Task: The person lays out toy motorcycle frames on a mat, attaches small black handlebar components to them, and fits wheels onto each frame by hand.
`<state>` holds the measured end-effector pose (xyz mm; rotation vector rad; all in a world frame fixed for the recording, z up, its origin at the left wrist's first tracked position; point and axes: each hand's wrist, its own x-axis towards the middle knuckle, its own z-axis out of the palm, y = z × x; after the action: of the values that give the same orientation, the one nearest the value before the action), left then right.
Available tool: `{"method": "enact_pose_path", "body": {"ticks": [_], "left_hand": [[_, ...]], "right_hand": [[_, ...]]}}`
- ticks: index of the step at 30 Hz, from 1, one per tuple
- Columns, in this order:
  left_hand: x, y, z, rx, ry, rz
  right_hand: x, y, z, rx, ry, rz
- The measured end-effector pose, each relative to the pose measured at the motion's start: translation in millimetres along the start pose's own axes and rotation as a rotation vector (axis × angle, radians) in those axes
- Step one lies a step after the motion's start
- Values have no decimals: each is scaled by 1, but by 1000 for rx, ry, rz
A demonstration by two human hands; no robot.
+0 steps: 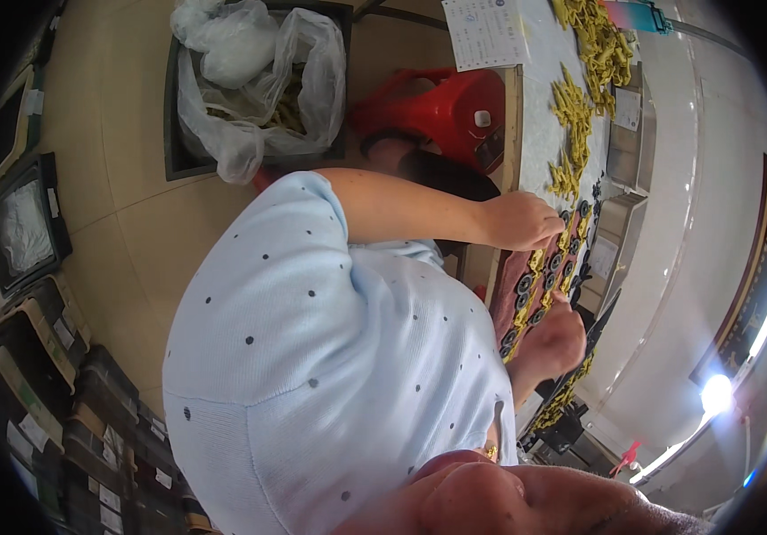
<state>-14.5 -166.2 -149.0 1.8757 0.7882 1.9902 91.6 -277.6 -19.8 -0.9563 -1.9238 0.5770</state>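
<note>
My left hand (526,221) is over the upper end of a reddish-brown mat (513,275), its fingers closed in a pinch; what they hold is hidden. Lower along the same mat is my right hand (555,341), fingers curled in and fingertips close to the parts; I cannot make out what is in them. Between and beside the hands lie rows of small black wheels (524,283) and yellow plastic parts (536,261). Several wheels seem to sit against the yellow parts. Beyond my left hand, loose yellow pieces (571,116) lie scattered on the pale tabletop (537,125).
A larger yellow heap (599,45) lies at the table's far end, near a printed sheet (483,34). Beside the table are a red plastic stool (459,111) and a dark bin (172,134) lined with clear plastic. Dark crates (103,428) line the left side.
</note>
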Motion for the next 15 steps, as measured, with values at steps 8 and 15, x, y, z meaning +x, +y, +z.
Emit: {"method": "enact_pose_path", "body": {"ticks": [8,15], "left_hand": [[-26,30,-19,-188,244,211],[-56,42,-23,-299,69,334]], "right_hand": [[56,-100,66,1147,-488,-107],[62,-115,100,1440,-906,68]]}}
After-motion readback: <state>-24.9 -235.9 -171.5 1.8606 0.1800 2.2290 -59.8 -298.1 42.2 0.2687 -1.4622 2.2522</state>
